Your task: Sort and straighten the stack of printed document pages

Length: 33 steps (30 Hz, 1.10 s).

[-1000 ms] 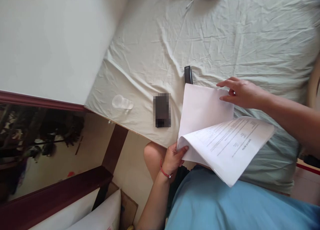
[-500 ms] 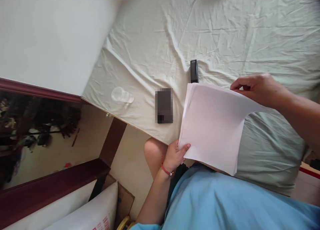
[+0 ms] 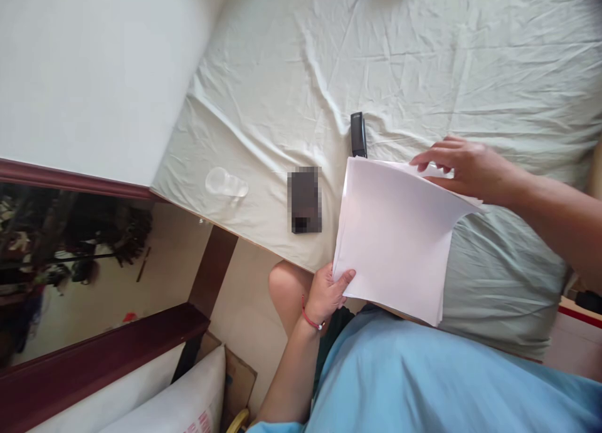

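A stack of white paper sheets (image 3: 390, 232) lies at the front of the cloth-covered surface, its upper right part curled upward. My left hand (image 3: 329, 292) grips the stack's lower left corner, thumb on top and fingers underneath. At the raised upper right edge is my right hand (image 3: 458, 165), its fingers apart and the thumb along the sheet edge. Just beyond the top left corner sits a black stapler (image 3: 358, 134), its near end close to the paper.
A dark rectangular object (image 3: 305, 200), pixelated, lies left of the paper. Farther left is a clear plastic container (image 3: 226, 183) on its side. Wrinkled pale cloth (image 3: 423, 63) covers the surface. A white sack (image 3: 188, 395) and a dark red wooden frame (image 3: 108, 351) are at lower left.
My right hand has moved slightly left, and its fingers have spread from a pinch on the lifted sheets. The raised paper corner has come inward. My left hand keeps its hold.
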Available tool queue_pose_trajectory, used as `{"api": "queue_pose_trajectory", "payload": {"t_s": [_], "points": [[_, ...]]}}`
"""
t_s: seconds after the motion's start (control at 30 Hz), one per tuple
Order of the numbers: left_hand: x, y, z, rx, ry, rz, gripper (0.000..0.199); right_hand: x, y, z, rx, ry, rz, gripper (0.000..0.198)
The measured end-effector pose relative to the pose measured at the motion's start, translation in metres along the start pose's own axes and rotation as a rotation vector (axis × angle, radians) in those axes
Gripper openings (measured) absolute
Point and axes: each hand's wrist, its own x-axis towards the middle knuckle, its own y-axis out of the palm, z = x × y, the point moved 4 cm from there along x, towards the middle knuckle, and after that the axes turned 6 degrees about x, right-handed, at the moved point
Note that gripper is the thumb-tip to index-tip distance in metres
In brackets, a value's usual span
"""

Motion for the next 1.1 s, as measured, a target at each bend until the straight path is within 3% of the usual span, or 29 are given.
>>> {"api": "queue_pose_trajectory", "payload": {"t_s": [0.13,0.23,0.37,0.47,0.87,1.1], "points": [[-0.002,0.000,-0.003,-0.015,-0.003,0.012,0.065,-0.004,0.006,0.007,0.351,-0.061,0.258,0.058],[-0.002,-0.001,-0.003,-0.018,-0.011,0.014,0.061,-0.010,0.002,0.024,0.473,-0.156,0.479,0.063],[-0.002,-0.002,0.001,-0.038,-0.026,0.004,0.057,-0.022,-0.005,0.043,0.619,-0.223,0.871,0.042],[-0.001,-0.001,0.002,-0.062,-0.024,-0.012,0.061,-0.028,-0.008,0.048,0.737,-0.206,1.017,0.031],[-0.002,0.001,-0.002,-0.083,-0.001,0.015,0.063,-0.021,-0.008,0.034,0.657,-0.101,0.856,0.033],[-0.002,0.000,0.001,-0.056,-0.031,0.002,0.065,-0.017,-0.010,0.020,0.580,0.006,0.740,0.045]]}}
